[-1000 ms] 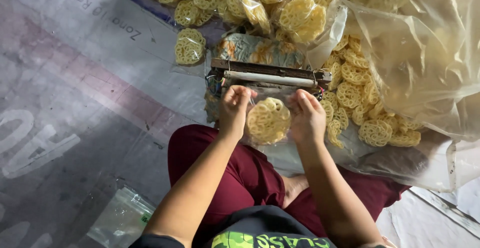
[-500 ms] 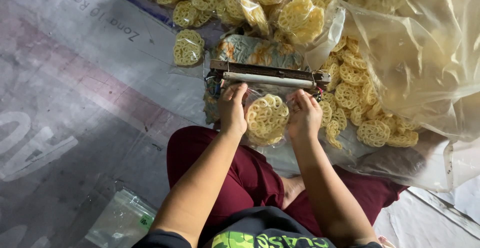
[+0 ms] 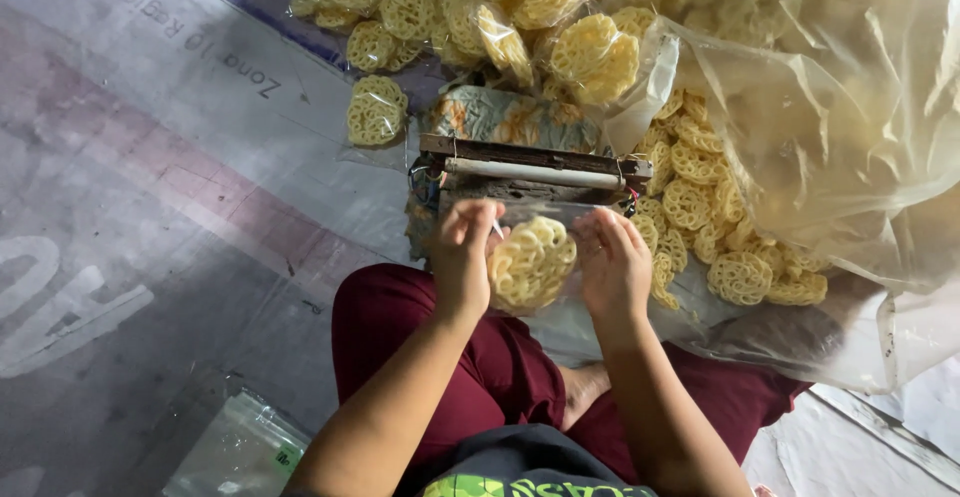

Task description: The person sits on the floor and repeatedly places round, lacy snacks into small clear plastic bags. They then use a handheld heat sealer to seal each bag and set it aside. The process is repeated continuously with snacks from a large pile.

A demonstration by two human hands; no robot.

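Cracker bag point(image 3: 531, 263) between both hands, bag mouth hard to see

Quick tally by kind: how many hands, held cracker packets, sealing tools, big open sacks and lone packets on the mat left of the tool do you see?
Hands: 2, left hand and right hand.
Small clear plastic packet of yellow lattice crackers held between them: 1.
Long wooden sealing tool with a pale bar: 1.
Large clear plastic sack of loose crackers: 1.
Lone sealed cracker packet on the grey mat: 1.
Total: 6.

A small bag of crackers point(image 3: 530, 265) sits between the left hand point(image 3: 462, 255) and right hand point(image 3: 613, 262), just before the sealer point(image 3: 530, 169). Packed bags point(image 3: 470, 7) lie behind it, a big sack point(image 3: 830, 127) to its right.
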